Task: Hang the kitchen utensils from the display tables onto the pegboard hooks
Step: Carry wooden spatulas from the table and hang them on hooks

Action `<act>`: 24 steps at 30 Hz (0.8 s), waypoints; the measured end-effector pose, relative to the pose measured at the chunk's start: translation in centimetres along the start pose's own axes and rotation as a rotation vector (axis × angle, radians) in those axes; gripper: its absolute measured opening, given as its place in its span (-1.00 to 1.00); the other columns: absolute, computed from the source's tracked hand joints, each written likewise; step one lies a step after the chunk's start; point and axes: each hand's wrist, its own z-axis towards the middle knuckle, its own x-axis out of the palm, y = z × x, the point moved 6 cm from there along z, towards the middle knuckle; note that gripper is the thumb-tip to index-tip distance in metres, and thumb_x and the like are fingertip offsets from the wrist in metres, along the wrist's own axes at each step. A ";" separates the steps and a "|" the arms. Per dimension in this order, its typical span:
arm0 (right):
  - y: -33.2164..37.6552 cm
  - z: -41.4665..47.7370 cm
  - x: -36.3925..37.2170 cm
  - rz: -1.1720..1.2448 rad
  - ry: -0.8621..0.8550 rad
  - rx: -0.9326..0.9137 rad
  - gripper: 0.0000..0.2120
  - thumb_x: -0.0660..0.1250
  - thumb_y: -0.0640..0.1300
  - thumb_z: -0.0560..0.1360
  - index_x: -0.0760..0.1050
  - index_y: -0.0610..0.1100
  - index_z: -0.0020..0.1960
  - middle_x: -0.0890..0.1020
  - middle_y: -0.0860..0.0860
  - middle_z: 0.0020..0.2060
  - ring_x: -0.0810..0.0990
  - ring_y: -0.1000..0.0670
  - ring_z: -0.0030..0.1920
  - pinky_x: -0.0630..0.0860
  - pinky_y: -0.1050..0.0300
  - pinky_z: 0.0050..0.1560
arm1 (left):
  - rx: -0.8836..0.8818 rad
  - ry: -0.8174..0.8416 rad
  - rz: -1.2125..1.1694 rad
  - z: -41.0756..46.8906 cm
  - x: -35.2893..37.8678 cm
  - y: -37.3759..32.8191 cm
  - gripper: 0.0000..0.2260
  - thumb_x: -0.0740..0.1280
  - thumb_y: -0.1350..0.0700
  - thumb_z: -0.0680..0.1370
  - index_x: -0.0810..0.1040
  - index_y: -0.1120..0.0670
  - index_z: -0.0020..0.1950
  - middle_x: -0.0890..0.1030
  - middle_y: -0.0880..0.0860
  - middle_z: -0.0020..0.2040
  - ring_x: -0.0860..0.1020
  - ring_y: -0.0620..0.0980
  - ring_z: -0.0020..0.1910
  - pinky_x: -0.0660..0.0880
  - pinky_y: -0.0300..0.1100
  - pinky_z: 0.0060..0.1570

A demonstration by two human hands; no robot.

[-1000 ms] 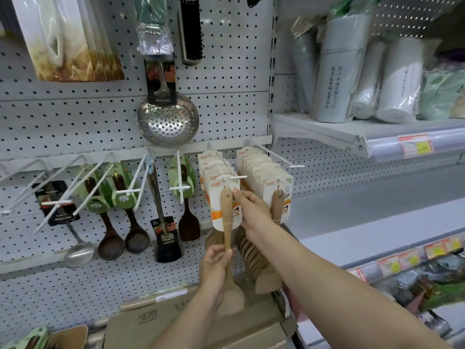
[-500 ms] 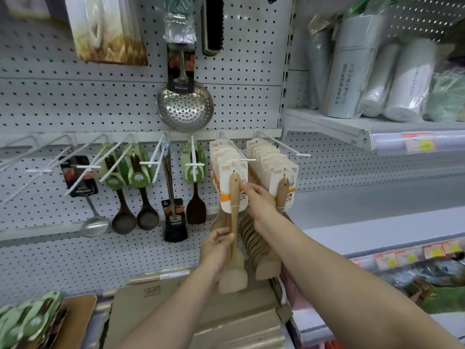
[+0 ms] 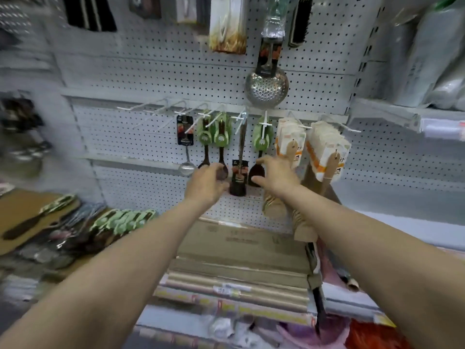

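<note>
Wooden spatulas on pegboard; left hand, right hand empty.

Two bunches of pale wooden spatulas on white-and-orange cards are hanging upright from pegboard hooks at three o'clock from centre. Green-carded dark utensils are lying in a row on the display table at eight o'clock.

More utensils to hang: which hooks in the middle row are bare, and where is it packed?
The hooks left of the black-carded ladle are bare, with open pegboard beneath. Packed: the two wooden-spatula stacks at the right end; green-carded spoons fill mid-row.
</note>
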 end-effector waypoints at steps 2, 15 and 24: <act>3.4 -0.9 0.3 -0.055 0.046 -0.089 -0.46 0.41 0.13 0.53 0.40 0.00 0.45 0.51 -0.12 0.35 0.41 -0.18 0.39 0.44 -0.10 0.33 | -0.003 -0.045 0.175 -1.9 -3.9 1.1 -0.57 0.41 -0.07 0.54 0.45 -0.04 0.38 0.57 0.06 0.25 0.50 0.12 0.24 0.53 0.05 0.16; 27.5 -3.0 3.5 0.046 0.102 -0.397 -0.42 0.32 0.21 0.56 0.37 -0.03 0.48 0.46 -0.10 0.42 0.42 -0.15 0.41 0.44 -0.12 0.36 | -0.237 -0.209 0.328 -9.7 -23.6 15.4 -0.48 0.32 -0.18 0.56 0.37 -0.03 0.46 0.50 0.13 0.36 0.46 0.19 0.31 0.47 0.15 0.23; 47.8 -2.8 9.0 0.115 0.112 -0.452 -0.43 0.35 0.19 0.55 0.40 -0.04 0.46 0.45 -0.07 0.43 0.45 -0.12 0.38 0.42 -0.07 0.30 | -0.324 -0.241 0.417 -11.6 -37.6 30.4 -0.48 0.33 -0.19 0.55 0.38 -0.03 0.45 0.50 0.14 0.34 0.45 0.21 0.31 0.46 0.13 0.24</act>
